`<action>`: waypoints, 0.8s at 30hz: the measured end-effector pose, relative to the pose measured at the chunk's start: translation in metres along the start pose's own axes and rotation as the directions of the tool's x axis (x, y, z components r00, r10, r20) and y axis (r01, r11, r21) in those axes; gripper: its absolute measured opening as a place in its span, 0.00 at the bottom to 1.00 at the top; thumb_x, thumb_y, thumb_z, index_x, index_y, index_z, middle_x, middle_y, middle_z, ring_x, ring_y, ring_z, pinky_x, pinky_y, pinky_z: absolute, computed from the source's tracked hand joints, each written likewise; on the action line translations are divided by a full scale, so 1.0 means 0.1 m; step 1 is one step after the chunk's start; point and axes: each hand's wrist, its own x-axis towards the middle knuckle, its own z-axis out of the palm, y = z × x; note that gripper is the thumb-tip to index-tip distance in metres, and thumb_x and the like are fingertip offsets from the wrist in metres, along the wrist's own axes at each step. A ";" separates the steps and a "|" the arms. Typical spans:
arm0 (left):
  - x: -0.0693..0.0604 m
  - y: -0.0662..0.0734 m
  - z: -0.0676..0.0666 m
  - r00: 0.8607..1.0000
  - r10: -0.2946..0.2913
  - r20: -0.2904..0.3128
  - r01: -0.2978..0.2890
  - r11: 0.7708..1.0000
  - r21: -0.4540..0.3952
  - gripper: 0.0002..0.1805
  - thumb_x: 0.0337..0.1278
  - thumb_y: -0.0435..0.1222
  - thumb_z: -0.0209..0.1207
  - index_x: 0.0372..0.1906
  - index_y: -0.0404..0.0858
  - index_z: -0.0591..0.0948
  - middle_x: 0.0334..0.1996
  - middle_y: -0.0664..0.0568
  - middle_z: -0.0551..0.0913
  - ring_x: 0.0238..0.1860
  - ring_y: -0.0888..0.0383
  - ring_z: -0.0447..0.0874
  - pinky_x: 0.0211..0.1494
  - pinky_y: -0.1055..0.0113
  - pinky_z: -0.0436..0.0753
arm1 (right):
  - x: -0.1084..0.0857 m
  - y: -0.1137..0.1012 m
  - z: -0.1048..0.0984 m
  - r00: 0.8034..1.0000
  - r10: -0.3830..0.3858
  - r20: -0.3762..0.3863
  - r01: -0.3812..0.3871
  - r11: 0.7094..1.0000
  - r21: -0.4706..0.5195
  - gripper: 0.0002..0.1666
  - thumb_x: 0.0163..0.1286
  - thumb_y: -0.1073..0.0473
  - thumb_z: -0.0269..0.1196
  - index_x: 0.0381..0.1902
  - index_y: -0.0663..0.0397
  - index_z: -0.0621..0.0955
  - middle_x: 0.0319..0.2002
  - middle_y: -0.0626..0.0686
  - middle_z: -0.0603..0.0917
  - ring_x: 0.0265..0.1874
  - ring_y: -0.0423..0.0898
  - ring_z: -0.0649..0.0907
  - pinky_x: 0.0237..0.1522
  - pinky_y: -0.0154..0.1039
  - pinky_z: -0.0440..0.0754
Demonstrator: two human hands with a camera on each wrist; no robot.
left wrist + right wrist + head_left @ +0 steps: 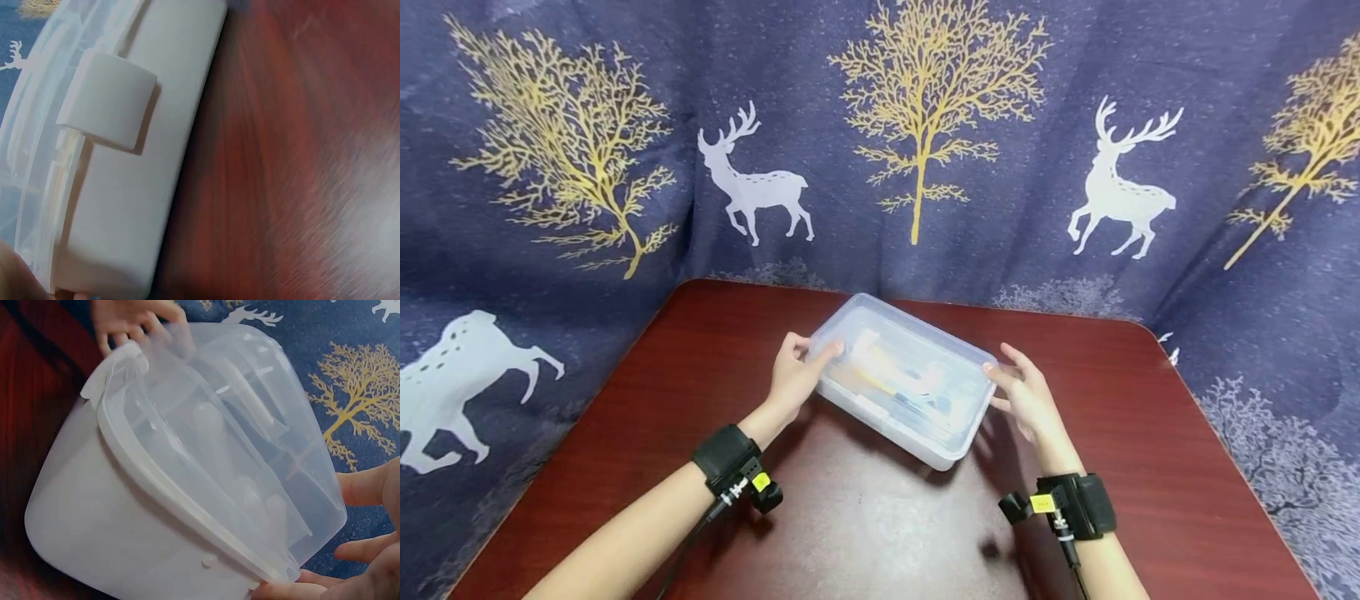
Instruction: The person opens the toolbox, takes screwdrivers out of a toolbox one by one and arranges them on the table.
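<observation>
A storage box (880, 421) with a white base and a clear lid (917, 337) is held at an angle over the dark red table. My left hand (797, 375) grips its left end, thumb lying on top of the lid. At the right end my right hand (1026, 396) holds the lid's edge, thumb on top and another finger at the side, with the index finger spread away. Blurred items with yellow and dark blue parts show through the lid. In the left wrist view a white latch (109, 100) lies over the box's long side.
The reddish-brown table (715, 350) has rounded far corners and a glare patch near its front. Behind it hangs a dark blue curtain (992, 208) printed with white deer and gold trees. Black bands with small cameras and cables sit on both wrists.
</observation>
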 end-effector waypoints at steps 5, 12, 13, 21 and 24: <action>-0.18 0.00 0.05 0.998 -0.033 -0.056 0.030 0.998 -0.055 0.25 0.49 0.44 0.69 0.43 0.35 0.68 0.51 0.46 0.78 0.42 0.60 0.72 0.38 0.76 0.73 | 0.16 -0.04 -0.10 0.998 0.042 0.040 -0.041 0.999 -0.012 0.44 0.74 0.50 0.52 0.77 0.51 0.44 0.71 0.68 0.59 0.69 0.60 0.66 0.60 0.47 0.79; -0.53 0.03 0.15 0.986 -0.130 -0.108 0.119 0.988 -0.101 0.36 0.48 0.48 0.69 0.57 0.37 0.66 0.64 0.46 0.70 0.65 0.50 0.70 0.65 0.59 0.73 | 0.35 -0.16 -0.22 0.986 0.124 0.112 -0.116 0.990 -0.076 0.48 0.73 0.46 0.53 0.77 0.56 0.42 0.70 0.67 0.62 0.61 0.53 0.77 0.55 0.41 0.83; -0.57 0.04 0.16 0.984 -0.144 -0.106 0.132 0.985 -0.110 0.39 0.48 0.50 0.69 0.60 0.38 0.65 0.65 0.46 0.69 0.67 0.49 0.67 0.68 0.57 0.71 | 0.37 -0.17 -0.23 0.985 0.129 0.117 -0.119 0.989 -0.091 0.48 0.72 0.45 0.54 0.77 0.56 0.42 0.70 0.67 0.63 0.59 0.52 0.77 0.55 0.42 0.83; -0.78 0.09 0.19 0.981 -0.189 -0.044 0.181 0.973 -0.146 0.48 0.50 0.49 0.68 0.71 0.47 0.52 0.70 0.41 0.58 0.71 0.42 0.57 0.72 0.47 0.65 | 0.47 -0.22 -0.27 0.981 0.137 0.136 -0.112 0.978 -0.178 0.45 0.72 0.44 0.53 0.76 0.56 0.48 0.70 0.67 0.64 0.67 0.60 0.70 0.62 0.49 0.78; -0.75 0.12 0.16 0.980 -0.199 -0.001 0.198 0.976 -0.091 0.50 0.49 0.50 0.68 0.72 0.47 0.50 0.69 0.40 0.59 0.70 0.42 0.59 0.71 0.48 0.67 | 0.44 -0.22 -0.25 0.984 0.122 0.133 -0.095 0.977 -0.192 0.41 0.75 0.45 0.49 0.75 0.58 0.51 0.71 0.66 0.62 0.68 0.61 0.68 0.65 0.51 0.75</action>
